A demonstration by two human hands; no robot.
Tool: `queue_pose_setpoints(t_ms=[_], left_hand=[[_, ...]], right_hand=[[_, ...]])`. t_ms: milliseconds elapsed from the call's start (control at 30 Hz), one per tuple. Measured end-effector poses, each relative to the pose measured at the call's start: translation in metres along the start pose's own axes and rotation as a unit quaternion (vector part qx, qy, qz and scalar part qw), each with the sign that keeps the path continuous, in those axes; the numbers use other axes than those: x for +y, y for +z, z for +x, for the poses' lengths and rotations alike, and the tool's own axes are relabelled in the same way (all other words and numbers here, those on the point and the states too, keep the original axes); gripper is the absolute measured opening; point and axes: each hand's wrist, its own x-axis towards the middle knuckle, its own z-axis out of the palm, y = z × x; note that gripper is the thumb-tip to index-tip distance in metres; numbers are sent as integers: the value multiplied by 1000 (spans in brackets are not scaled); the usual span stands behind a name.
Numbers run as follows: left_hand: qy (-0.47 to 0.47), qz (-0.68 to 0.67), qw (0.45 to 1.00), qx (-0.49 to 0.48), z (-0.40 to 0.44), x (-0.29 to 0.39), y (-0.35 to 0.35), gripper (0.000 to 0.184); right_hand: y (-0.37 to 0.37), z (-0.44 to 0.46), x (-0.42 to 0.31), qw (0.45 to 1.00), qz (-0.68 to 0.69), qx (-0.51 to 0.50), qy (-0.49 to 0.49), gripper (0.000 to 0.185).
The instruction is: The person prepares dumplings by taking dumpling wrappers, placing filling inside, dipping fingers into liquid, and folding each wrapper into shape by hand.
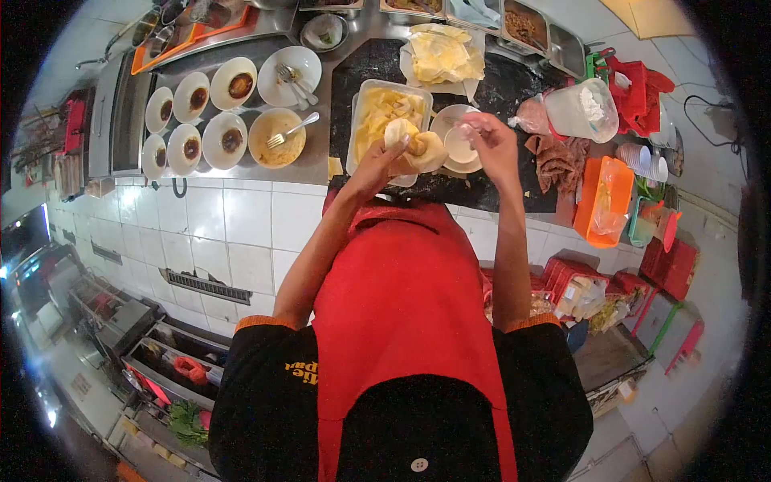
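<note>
A round, pale dumpling wrapper (430, 156) with a dab of brownish filling (417, 145) lies across the fingers of my left hand (381, 166), the thumb resting on its edge. Beneath it stands a clear plastic tub (356, 128) of folded, yellowish dumplings (387, 108). Over the right side of a white bowl (459, 150) with pale contents, my right hand (493, 145) hovers with bent fingers slightly apart. Nothing shows between them. Behind the tub, a stack of yellow wrappers (446, 56) sits on a plate.
Several white bowls with dark sauce (240, 85) line the left counter, beside a bowl with a fork (281, 138). To the right are a tub of white powder (582, 108), a brown cloth (556, 162) and an orange container (602, 201). Metal food pans (526, 24) stand at the back.
</note>
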Motion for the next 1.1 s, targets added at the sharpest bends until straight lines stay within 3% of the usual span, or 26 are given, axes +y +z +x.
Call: queue_pose_setpoints(t_ms=[100, 233, 300, 400, 467, 567, 633, 800, 867, 900, 967, 1100], left_hand=[[9, -26, 1000, -5, -1, -2, 5, 46], [60, 63, 996, -22, -8, -6, 20, 44], [69, 106, 992, -27, -7, -9, 19, 44], [109, 168, 980, -7, -4, -19, 12, 45], [149, 116, 979, 81, -10, -17, 18, 43], [135, 107, 980, 100, -5, -31, 5, 37], [134, 143, 972, 127, -10, -29, 17, 34], [147, 181, 963, 138, -18, -22, 26, 30], [121, 162, 962, 183, -26, -11, 28, 30], [122, 162, 962, 182, -27, -11, 25, 30], [128, 150, 960, 201, -26, -15, 15, 36], [132, 157, 960, 190, -25, -23, 8, 34]], right_hand=[[-14, -13, -8, 999, -46, 7, -10, 27], [7, -32, -29, 997, -24, -4, -74, 27], [19, -37, -33, 990, -99, -31, -97, 27], [20, -36, -10, 996, -43, -19, -72, 26], [16, -36, 0, 998, 5, -15, -63, 26], [14, -43, -15, 993, -95, -53, -53, 29], [18, -43, -24, 967, -153, -61, -195, 28], [6, -37, -8, 971, -118, -65, -197, 31], [-5, -38, 17, 914, -381, 19, -143, 37], [-10, -39, 34, 913, -381, 21, -143, 37], [-18, -44, 66, 824, -550, 9, -136, 43], [-22, -55, 73, 833, -539, -57, -113, 40]])
